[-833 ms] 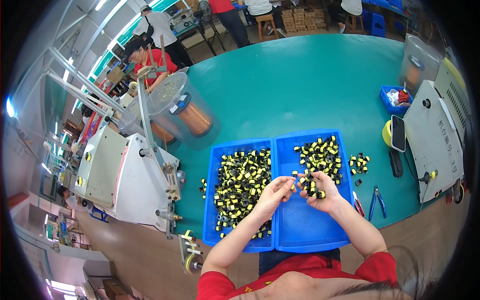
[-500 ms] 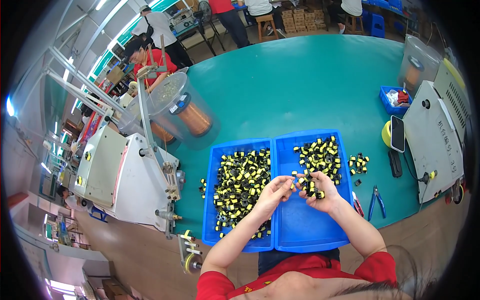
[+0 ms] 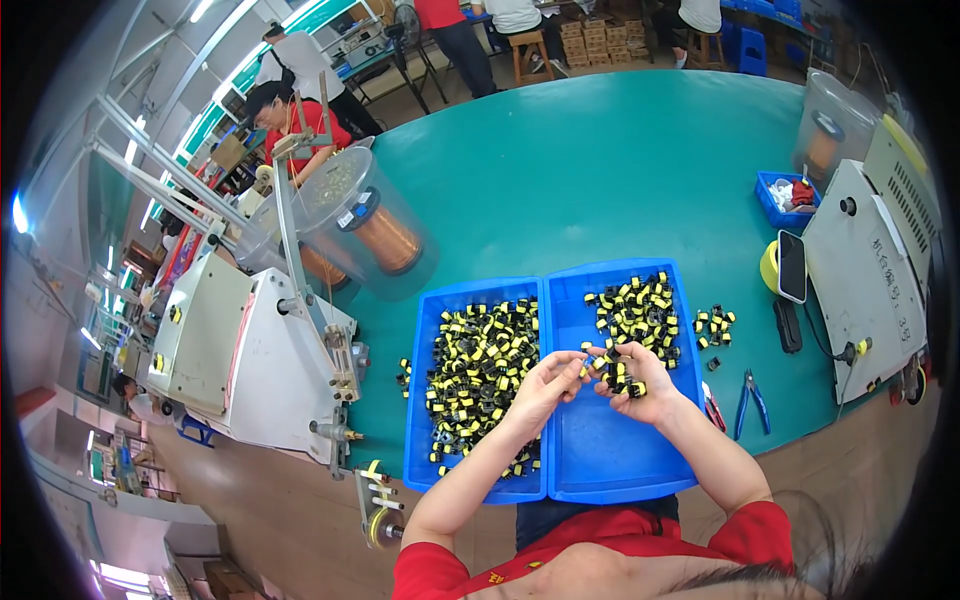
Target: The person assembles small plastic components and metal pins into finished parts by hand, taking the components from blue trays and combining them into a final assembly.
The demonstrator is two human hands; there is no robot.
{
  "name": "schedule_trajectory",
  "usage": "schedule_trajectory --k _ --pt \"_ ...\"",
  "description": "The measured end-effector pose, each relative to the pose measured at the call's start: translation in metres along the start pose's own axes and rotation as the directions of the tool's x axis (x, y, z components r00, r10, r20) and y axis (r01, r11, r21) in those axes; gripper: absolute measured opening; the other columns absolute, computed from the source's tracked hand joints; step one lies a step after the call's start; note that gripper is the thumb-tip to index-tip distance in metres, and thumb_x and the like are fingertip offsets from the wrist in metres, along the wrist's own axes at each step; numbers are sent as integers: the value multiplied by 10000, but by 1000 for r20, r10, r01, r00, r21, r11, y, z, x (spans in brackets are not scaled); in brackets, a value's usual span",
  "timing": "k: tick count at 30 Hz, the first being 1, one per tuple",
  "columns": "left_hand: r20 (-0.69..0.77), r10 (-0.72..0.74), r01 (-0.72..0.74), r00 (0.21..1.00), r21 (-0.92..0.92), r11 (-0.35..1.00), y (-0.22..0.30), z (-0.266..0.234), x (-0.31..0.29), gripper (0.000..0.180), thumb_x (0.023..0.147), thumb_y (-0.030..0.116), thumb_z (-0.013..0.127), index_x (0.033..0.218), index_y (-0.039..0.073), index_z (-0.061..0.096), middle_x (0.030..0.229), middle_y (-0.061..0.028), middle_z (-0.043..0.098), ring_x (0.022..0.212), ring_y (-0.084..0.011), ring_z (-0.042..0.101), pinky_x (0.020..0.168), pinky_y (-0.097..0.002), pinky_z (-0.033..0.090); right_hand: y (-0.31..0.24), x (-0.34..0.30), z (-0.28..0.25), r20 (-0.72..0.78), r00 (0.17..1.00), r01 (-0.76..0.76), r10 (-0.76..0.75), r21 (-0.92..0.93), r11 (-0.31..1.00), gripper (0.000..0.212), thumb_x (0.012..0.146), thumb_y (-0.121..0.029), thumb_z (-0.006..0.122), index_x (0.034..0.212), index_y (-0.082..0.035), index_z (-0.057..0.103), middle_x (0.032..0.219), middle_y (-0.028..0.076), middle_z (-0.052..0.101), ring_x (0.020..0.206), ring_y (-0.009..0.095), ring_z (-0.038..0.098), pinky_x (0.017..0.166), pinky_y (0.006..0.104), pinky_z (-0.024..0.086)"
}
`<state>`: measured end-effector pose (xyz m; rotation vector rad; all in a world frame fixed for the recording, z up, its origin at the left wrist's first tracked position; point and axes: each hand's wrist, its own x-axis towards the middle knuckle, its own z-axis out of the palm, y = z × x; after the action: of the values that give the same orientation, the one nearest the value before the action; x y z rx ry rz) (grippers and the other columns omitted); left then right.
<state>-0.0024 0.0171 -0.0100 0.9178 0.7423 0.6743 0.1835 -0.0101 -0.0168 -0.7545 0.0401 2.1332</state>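
Note:
Over the inner edge of the right blue tray (image 3: 610, 470), my right hand (image 3: 640, 385) curls around several small black coils wrapped in yellow tape (image 3: 622, 380). My left hand (image 3: 550, 390) pinches one small coil (image 3: 588, 362) between thumb and fingertips, close against the right hand's fingers. Below and left of it, the left blue tray (image 3: 413, 380) holds a deep heap of the same yellow-and-black coils (image 3: 480, 370). A smaller pile of coils (image 3: 640, 310) lies at the far end of the right tray.
Loose coils (image 3: 714, 326) sit right of the trays, near blue-handled nippers (image 3: 752, 405) and a red-handled tool (image 3: 713, 408). White machines stand left (image 3: 270, 360) and right (image 3: 870, 270). A phone (image 3: 791, 266) leans by a yellow tape roll. Copper wire spools (image 3: 388, 240) stand behind the left machine.
My hands stay almost in place, with slight finger movement around the coils. In the background, a person in red and another in white have shifted a little.

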Motion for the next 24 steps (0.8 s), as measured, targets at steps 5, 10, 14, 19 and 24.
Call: schedule_trajectory --k 5,10,14,19,24 --pt "3 12 -12 1000 16 1000 0 -1 -1 319 886 302 549 1097 65 516 858 -32 554 712 -65 462 614 -206 349 1 -1 4 -35 999 4 -5 -27 1000 371 863 -338 373 1140 -129 503 922 55 559 657 147 502 378 180 327" --pt "-2 16 -17 1000 -64 998 2 -2 0 373 897 340 510 1139 56 489 873 -46 540 695 -89 430 616 -215 345 5 -6 7 40 986 167 -162 -216 962 383 886 -357 330 1126 -104 490 880 55 546 608 125 487 360 193 310" --pt "-9 35 -36 999 -193 981 4 -4 2 415 915 319 476 1205 24 447 937 -55 524 698 -104 422 649 -238 374 7 -10 15 79 962 273 -262 -226 935 382 899 -351 309 1124 -86 467 822 42 511 585 118 464 352 198 310" --pt "-34 65 -70 997 -205 976 9 -2 2 419 908 180 503 1286 30 402 1032 -77 534 732 -102 429 663 -229 377 7 -11 16 151 936 344 -319 -195 918 332 849 -234 413 1139 -75 442 904 76 552 605 125 483 344 194 320" --pt "-56 153 -155 987 -29 987 12 3 -1 388 895 119 524 1268 57 436 1048 -71 561 711 -70 434 642 -205 369 9 -17 24 127 899 436 -420 -365 823 294 820 -132 484 1106 -76 440 895 76 549 598 94 476 358 188 320"
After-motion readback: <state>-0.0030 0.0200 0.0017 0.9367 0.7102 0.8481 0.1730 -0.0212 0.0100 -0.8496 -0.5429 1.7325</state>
